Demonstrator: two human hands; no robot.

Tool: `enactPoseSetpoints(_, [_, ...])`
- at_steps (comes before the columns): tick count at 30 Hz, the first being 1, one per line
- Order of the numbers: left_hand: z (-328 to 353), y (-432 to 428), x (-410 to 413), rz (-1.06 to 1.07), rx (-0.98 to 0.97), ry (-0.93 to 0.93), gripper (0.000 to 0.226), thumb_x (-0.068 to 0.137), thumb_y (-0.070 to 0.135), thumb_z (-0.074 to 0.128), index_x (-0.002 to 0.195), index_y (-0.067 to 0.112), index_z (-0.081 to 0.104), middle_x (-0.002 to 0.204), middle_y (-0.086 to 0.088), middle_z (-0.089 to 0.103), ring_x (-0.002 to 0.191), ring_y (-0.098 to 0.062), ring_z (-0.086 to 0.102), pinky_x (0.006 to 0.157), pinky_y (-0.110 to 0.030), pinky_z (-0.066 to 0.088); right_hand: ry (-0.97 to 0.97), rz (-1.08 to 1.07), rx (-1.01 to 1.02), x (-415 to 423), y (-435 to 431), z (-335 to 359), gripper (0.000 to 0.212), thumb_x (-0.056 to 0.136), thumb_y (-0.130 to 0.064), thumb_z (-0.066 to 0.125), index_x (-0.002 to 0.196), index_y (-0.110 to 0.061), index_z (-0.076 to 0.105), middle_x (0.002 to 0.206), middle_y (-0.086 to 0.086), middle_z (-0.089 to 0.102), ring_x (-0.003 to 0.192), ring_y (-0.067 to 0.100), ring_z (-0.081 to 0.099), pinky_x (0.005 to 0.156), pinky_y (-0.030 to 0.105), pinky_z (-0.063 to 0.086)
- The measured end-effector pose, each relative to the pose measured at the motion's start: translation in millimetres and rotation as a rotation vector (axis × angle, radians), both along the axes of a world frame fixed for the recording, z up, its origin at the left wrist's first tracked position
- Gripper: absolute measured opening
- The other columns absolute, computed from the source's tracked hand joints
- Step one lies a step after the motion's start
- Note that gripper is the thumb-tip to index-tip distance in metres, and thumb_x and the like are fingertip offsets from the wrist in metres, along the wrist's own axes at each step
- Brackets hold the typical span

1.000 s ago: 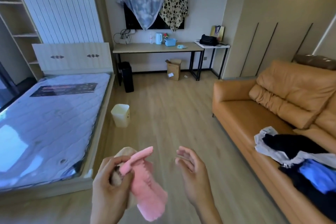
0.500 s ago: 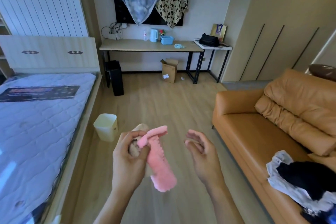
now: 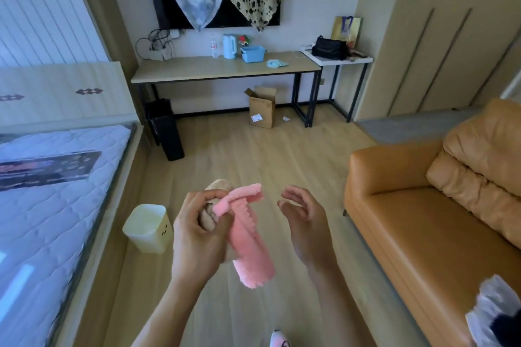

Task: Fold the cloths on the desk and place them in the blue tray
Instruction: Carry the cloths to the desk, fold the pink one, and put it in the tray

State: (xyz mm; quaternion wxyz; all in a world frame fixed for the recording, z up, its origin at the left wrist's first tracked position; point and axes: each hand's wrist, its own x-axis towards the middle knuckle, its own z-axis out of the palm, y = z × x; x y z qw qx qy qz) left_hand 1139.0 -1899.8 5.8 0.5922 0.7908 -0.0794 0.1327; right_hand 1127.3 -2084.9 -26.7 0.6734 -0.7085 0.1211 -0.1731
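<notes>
My left hand [image 3: 198, 229] grips a pink fluffy cloth [image 3: 251, 242] together with a beige cloth [image 3: 210, 217]; the pink one hangs down from my fingers. Just to its right, my right hand [image 3: 306, 220] is empty, with fingers spread and curled. Far across the room stands the wooden desk [image 3: 203, 72] against the wall. On it sit the blue tray [image 3: 253, 53] and, to the tray's right, a crumpled light-blue cloth [image 3: 276, 63].
A bed [image 3: 48, 205] fills the left side and an orange sofa [image 3: 439, 214] the right. A cream bin [image 3: 148, 228], a black bin [image 3: 165, 129] and an open cardboard box [image 3: 262, 107] stand on the wood floor. A blue kettle [image 3: 229, 45] is on the desk.
The view has moved forward toward the desk, which looks larger now. Both hands have risen a little. My left hand still holds both cloths.
</notes>
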Motion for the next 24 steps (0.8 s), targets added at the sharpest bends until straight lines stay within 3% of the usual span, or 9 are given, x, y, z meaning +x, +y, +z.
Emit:
enactPoseSetpoints(4, [3.1, -41.3, 83.2, 0.092, 0.005, -0.023, 0.033, 0.081, 0.002, 0.07, 0.096, 0.031, 0.068, 0.099, 0.009, 0.065, 0.098, -0.004, 0.062, 0.078, -0.012, 0.045, -0.016, 0.094, -0.036, 96.8, -44.9, 11.8, 0.04, 0.081, -0.032, 0.062, 0.119, -0.02, 0.065, 0.116, -0.01, 0.07, 0.101, -0.006, 0.066, 0.083, 0.011, 0.048])
enactPoseSetpoints(9, [10.4, -87.5, 180.8, 0.168, 0.0, -0.046, 0.032, 0.08, 0.001, 0.071, 0.097, 0.029, 0.068, 0.095, 0.009, 0.063, 0.094, -0.004, 0.062, 0.075, -0.007, 0.044, -0.027, 0.132, -0.036, 197.6, -93.1, 19.8, 0.029, 0.089, -0.024, 0.066, 0.118, -0.021, 0.065, 0.117, -0.009, 0.07, 0.101, -0.003, 0.068, 0.081, 0.01, 0.049])
enactPoseSetpoints(13, [5.3, -119.1, 264.5, 0.175, -0.029, -0.039, 0.033, 0.08, -0.001, 0.071, 0.095, 0.028, 0.069, 0.093, 0.01, 0.063, 0.092, -0.006, 0.062, 0.074, -0.007, 0.044, -0.013, 0.141, -0.019, 274.1, -123.6, 10.4, 0.025, 0.093, -0.01, 0.066, 0.117, -0.018, 0.065, 0.115, -0.007, 0.071, 0.101, 0.0, 0.068, 0.082, 0.011, 0.05])
enactPoseSetpoints(17, [-5.5, -145.3, 365.2, 0.183, -0.055, -0.044, 0.035, 0.079, -0.004, 0.071, 0.095, 0.027, 0.069, 0.097, 0.01, 0.064, 0.093, -0.004, 0.062, 0.074, -0.004, 0.043, -0.051, 0.055, -0.017, 368.6, -152.6, -4.6, 0.024, 0.093, -0.004, 0.063, 0.112, -0.018, 0.066, 0.109, -0.004, 0.074, 0.1, 0.015, 0.072, 0.084, 0.019, 0.054])
enactPoseSetpoints(21, [-11.7, -164.9, 474.7, 0.193, -0.095, -0.048, 0.035, 0.08, -0.003, 0.07, 0.096, 0.028, 0.069, 0.099, 0.01, 0.064, 0.096, -0.004, 0.062, 0.074, -0.007, 0.045, -0.044, 0.073, -0.071, 474.1, -170.1, -4.6, 0.023, 0.093, -0.008, 0.063, 0.112, -0.021, 0.065, 0.108, -0.007, 0.074, 0.101, 0.012, 0.072, 0.087, 0.024, 0.055])
enactPoseSetpoints(24, [-7.6, -180.0, 557.6, 0.177, -0.117, -0.035, 0.034, 0.081, -0.001, 0.07, 0.096, 0.03, 0.069, 0.102, 0.011, 0.065, 0.098, -0.003, 0.063, 0.074, -0.011, 0.048, -0.034, 0.081, -0.094, 556.5, -184.2, 5.0, 0.027, 0.087, -0.024, 0.062, 0.113, -0.022, 0.065, 0.11, -0.01, 0.073, 0.103, 0.01, 0.071, 0.089, 0.027, 0.055])
